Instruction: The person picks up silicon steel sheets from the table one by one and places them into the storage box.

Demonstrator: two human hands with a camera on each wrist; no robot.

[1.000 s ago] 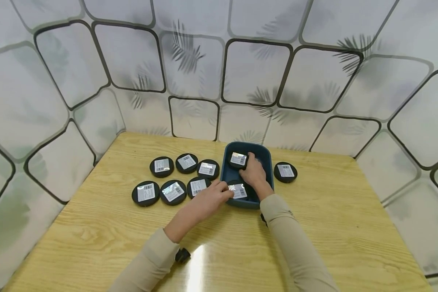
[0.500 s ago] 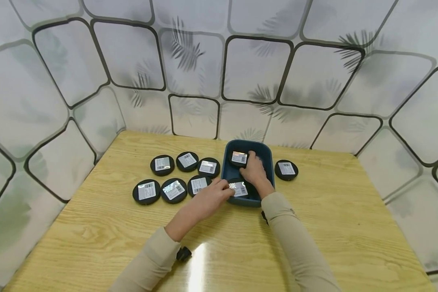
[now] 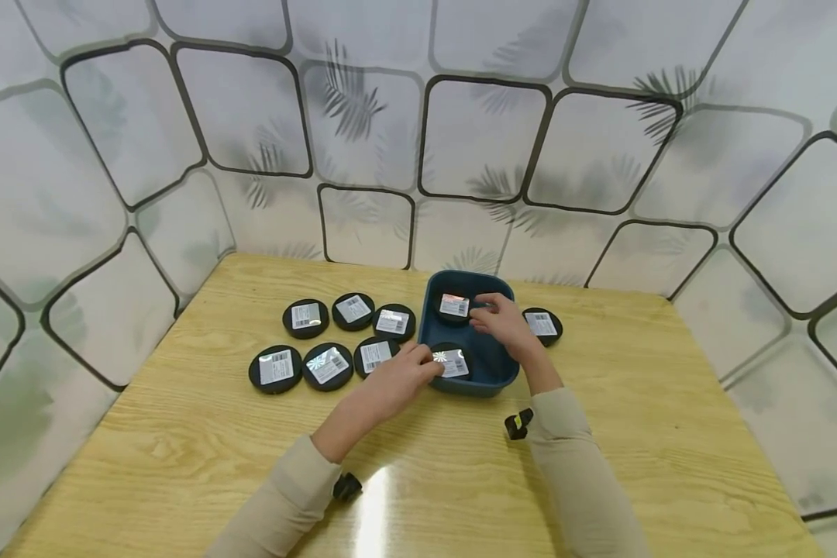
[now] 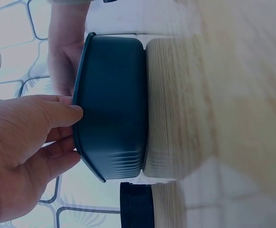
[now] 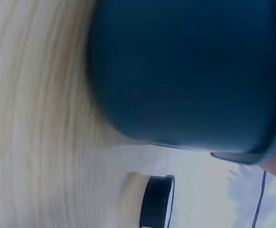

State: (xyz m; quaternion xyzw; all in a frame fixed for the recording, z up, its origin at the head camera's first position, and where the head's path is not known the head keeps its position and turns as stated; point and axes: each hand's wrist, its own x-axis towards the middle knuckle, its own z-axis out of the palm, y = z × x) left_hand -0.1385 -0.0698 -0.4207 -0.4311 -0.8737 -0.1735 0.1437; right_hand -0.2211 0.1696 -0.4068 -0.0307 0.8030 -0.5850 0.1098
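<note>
"What have you got in the container?"

"I see two labelled discs in the blue bin (image 3: 484, 389): a far disc (image 3: 453, 307) at its back left and a near disc (image 3: 450, 364) at its front left, both label up. Blue floor shows to their right."

"And the left grip?"

"The left grip (image 3: 399, 381) is closed on the bin's rim. My left wrist view shows the thumb against the edge and the other fingers bent behind it. From the head view, its fingertips overlap the near disc; I can't tell whether they touch it."

"The right one?"

"I have the right grip (image 3: 505, 319) over the right side of the bin, fingers loosely curled and parted from the thumb, with hold of nothing that I can see."

"Outside the bin?"

"Six more discs (image 3: 328, 366) sit on the desk (image 3: 202, 457) to its left, in two rows of three, the nearest just beside the left grip. One lone disc (image 3: 542, 326) lies just beyond the bin's right wall, also label up."
</note>
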